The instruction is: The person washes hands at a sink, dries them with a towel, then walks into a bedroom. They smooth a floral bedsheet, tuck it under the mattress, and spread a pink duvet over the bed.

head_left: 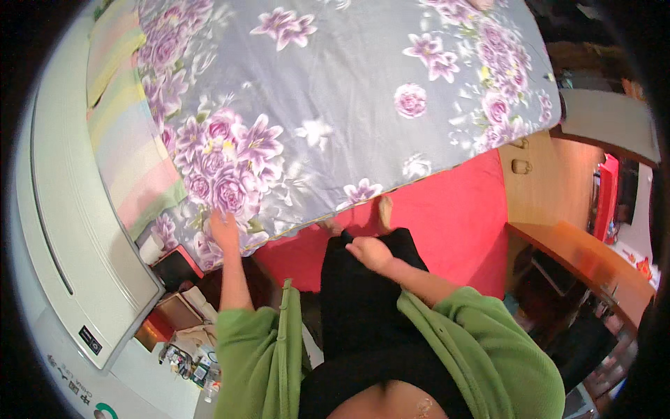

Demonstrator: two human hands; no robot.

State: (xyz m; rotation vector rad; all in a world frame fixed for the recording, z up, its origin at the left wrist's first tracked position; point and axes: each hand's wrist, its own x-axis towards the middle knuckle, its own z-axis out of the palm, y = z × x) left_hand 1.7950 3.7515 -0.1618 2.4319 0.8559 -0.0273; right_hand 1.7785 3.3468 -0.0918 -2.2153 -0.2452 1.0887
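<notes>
A grey bedsheet (345, 105) printed with purple flowers covers the bed before me. My left hand (225, 230) is over the sheet near its front left edge, fingers a little apart and holding nothing I can see. Whether it touches the fabric is not clear. In front of my black clothing, my right hand (370, 252) hangs apart from the bed with its fingers curled. Nothing shows in it, though its inner side is hidden. Pastel striped pillows (138, 152) lie along the bed's left side.
Under my bare feet (384, 213) is a red mat (445, 220). A white padded headboard or panel (78, 209) runs along the left. Cluttered small items (196, 361) lie at lower left. To the right are a wooden desk edge (581, 267) and a slipper (521, 167) on the floor.
</notes>
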